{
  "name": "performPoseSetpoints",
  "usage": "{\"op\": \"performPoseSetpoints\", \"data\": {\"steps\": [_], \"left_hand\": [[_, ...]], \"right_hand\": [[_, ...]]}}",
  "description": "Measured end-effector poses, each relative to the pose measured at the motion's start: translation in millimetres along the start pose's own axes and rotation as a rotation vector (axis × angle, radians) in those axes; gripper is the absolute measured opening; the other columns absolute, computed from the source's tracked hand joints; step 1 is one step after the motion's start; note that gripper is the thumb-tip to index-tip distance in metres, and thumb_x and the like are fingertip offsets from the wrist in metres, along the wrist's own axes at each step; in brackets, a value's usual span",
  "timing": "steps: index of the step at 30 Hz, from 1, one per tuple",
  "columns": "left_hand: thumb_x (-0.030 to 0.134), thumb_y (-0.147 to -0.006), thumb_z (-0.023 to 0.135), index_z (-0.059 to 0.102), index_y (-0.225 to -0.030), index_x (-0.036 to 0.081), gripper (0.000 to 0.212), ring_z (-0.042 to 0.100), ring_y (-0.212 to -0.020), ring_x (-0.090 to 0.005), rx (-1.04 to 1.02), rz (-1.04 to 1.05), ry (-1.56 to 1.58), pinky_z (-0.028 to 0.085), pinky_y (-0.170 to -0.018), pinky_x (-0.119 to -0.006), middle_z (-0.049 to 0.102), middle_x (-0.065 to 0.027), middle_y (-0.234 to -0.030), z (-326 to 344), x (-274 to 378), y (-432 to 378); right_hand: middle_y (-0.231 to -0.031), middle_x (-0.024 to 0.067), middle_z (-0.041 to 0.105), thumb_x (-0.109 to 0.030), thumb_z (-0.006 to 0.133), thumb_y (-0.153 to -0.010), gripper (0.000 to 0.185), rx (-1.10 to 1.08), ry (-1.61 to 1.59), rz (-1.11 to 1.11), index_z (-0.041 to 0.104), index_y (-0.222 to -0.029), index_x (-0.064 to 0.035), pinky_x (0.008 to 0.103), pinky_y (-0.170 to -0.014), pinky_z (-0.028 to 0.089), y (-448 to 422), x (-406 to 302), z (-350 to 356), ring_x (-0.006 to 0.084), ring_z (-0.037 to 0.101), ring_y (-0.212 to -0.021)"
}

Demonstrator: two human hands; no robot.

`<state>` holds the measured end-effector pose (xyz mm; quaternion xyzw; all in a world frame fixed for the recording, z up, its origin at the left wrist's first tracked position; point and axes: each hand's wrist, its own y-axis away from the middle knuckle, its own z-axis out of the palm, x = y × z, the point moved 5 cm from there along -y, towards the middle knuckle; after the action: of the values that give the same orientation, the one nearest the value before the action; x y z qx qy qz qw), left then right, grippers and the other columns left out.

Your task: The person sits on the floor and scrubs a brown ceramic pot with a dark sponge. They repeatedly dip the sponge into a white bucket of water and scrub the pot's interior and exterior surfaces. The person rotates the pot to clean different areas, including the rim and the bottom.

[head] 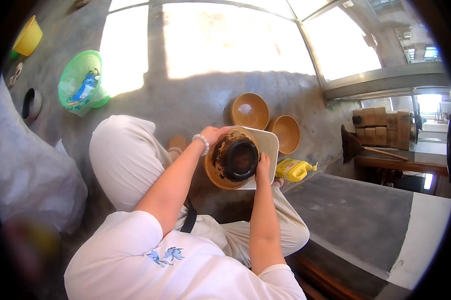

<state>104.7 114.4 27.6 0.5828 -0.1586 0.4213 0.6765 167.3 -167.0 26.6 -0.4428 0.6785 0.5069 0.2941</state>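
Note:
My left hand (215, 135) grips the upper rim of a brown bowl (228, 177) whose underside, with a dark foot ring and black stains, faces me. My right hand (263, 167) holds the bowl's right side near the foot ring. Under and to the right of it lies a white rectangular basin (269, 144), partly hidden. Two more orange-brown bowls, a larger one (250, 111) and a smaller one (285, 134), stand open side up on the floor just beyond the basin. To the right of the basin is a yellow pump bottle (294, 170) bearing writing.
A green mesh wastebasket (80, 82) with a liner and litter stands at the left, near a dark round container (32, 104) and a yellow bucket (28, 36). A white sack (34, 165) is at my left. A grey ledge (352, 217), broom (351, 144) and cardboard boxes (382, 127) are at the right.

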Motion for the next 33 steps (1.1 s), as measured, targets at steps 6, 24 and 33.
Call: {"op": "performPoseSetpoints", "data": {"steps": [6, 24, 33], "left_hand": [[0.063, -0.088, 0.060, 0.071, -0.107, -0.005, 0.071, 0.066, -0.091, -0.0191, 0.253, 0.031, -0.277, 0.050, -0.086, -0.031, 0.072, -0.0131, -0.103, -4.9, -3.9, 4.6], [0.068, -0.080, 0.064, 0.071, -0.106, -0.005, 0.078, 0.068, -0.094, -0.0283, 0.590, -0.131, 0.190, 0.049, -0.085, -0.039, 0.072, -0.0177, -0.102, 9.6, -26.6, 58.2], [0.063, -0.081, 0.068, 0.073, -0.094, -0.006, 0.070, 0.068, -0.081, -0.0259, 0.552, -0.164, 0.090, 0.050, -0.077, -0.037, 0.073, -0.0166, -0.087, 16.3, 1.7, 78.1]], "right_hand": [[-0.120, 0.0162, 0.058, -0.031, 0.046, -0.100, 0.042, 0.104, -0.225, 0.048, 0.052, -0.125, 0.0022, 0.0386, -0.092, 0.048, 16.9, 13.4, -8.0, 0.0251, 0.058, -0.107], [-0.082, 0.0061, 0.061, -0.021, 0.063, -0.097, 0.023, 0.300, 0.398, -0.521, 0.060, -0.095, 0.0018, 0.0300, -0.074, 0.048, 65.7, -77.4, -0.2, 0.0156, 0.057, -0.078], [-0.084, 0.0141, 0.065, 0.001, 0.072, -0.076, 0.007, -0.287, 0.792, -1.026, 0.068, -0.080, 0.0006, 0.0384, -0.073, 0.052, 91.0, -185.0, 119.1, 0.0314, 0.065, -0.079]]}}
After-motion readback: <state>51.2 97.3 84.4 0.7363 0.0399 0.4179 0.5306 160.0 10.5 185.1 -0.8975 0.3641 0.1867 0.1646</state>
